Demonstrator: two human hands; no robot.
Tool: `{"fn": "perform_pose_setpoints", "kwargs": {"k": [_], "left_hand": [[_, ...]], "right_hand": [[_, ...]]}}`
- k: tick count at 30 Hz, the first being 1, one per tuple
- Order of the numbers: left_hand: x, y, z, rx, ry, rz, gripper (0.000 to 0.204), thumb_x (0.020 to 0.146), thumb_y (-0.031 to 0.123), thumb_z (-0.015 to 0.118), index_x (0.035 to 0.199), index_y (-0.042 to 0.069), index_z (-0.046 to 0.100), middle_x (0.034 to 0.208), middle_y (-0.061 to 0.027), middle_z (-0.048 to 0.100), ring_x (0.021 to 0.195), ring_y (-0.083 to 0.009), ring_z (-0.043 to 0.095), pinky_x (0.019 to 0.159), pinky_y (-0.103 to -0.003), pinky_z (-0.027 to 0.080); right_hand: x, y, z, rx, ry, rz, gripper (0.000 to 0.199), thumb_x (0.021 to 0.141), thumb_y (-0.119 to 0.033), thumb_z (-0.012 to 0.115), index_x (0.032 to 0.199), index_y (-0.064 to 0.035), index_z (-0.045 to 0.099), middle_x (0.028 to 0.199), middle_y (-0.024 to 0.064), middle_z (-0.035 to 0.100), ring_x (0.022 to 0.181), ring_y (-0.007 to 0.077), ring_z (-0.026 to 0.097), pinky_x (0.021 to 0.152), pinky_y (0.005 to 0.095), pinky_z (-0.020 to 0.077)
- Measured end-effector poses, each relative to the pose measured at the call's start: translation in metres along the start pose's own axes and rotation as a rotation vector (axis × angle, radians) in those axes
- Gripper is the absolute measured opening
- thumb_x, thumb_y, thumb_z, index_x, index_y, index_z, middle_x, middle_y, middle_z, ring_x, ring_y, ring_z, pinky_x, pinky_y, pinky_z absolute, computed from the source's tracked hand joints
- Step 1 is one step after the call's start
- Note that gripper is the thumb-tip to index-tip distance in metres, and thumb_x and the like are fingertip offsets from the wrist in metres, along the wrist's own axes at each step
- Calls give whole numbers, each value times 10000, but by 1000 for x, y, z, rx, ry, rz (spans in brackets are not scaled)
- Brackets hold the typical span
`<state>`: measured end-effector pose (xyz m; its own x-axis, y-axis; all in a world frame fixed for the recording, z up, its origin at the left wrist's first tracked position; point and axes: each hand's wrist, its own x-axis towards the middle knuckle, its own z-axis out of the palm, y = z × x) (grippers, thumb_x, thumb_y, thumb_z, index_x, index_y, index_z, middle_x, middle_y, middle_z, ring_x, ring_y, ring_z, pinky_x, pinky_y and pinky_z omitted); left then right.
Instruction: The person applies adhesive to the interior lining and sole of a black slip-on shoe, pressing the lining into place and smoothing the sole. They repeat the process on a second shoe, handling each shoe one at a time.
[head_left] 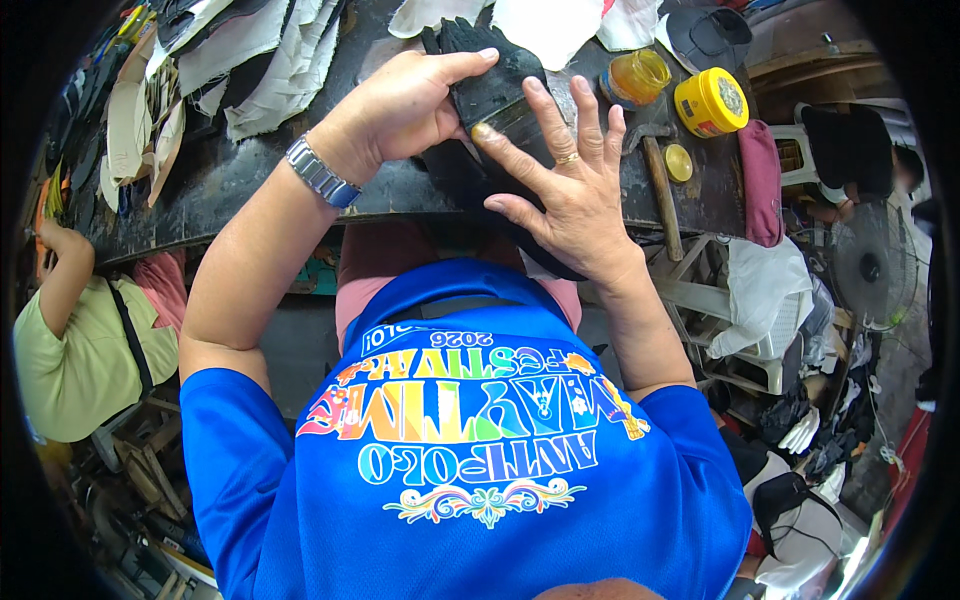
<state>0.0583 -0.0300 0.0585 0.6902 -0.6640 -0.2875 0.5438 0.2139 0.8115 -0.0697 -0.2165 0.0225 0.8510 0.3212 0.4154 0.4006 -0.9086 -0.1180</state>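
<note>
Both hands are down on a black piece of material [495,90] lying flat on the dark workbench [230,175], right at the near edge in front of the person. The left hand [405,105], a metal watch [320,172] on its wrist, is loosely curled over the piece's left side, thumb stretched along the top toward the right and the fingers tucked under the palm, so how firmly it grips cannot be told. The right hand [570,185] is spread wide open, fingers fanned and pressing flat, the index fingertip planted on the piece just beside the left thumb; it wears a ring and clasps nothing, only pushing down. Just right of that hand, a hammer [660,185] with a wooden handle lies on the bench, head pointing away. Beyond it, an amber jar [638,75] stands next to a yellow tub [710,102], and a small yellow lid [679,162] rests near the hammer. Pale fabric cut-outs [260,60] are heaped across the far left of the bench. Down at the left, another person in a light green shirt [75,350] sits well apart from the hands.
</note>
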Motion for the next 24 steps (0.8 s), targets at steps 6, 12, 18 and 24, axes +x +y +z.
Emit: {"fn": "perform_pose_setpoints", "kwargs": {"k": [6,12,18,24], "left_hand": [[0,2,-2,20,-4,1,327,1043,212,577,1268,-24,611,1213,-150,696,1114,-270,689,949,-528,557],[0,4,-4,44,-15,-3,339,1038,225,596,1267,-22,622,1216,-140,699,1116,-255,691,956,-507,558],[1,2,-4,61,-19,-4,333,1040,232,591,1262,-15,620,1203,-137,700,1116,-256,691,948,-516,559],[5,1,-11,41,-76,-7,337,1033,226,606,1291,9,622,1229,-117,695,1123,-243,690,928,-464,580]], "right_hand": [[-5,18,-5,396,187,13,589,957,-591,577,1420,-229,628,1647,158,311,1556,370,148,1225,578,54],[-12,22,3,177,-30,163,670,949,-614,571,1489,-220,548,1684,105,240,1565,366,108,1215,627,53],[-6,17,0,119,-95,37,634,901,-649,605,1480,-404,526,1704,98,159,1567,389,43,1185,699,34],[-2,13,-2,70,-64,-54,543,909,-619,605,1399,-385,625,1696,82,207,1571,364,39,1218,626,-4]]}}
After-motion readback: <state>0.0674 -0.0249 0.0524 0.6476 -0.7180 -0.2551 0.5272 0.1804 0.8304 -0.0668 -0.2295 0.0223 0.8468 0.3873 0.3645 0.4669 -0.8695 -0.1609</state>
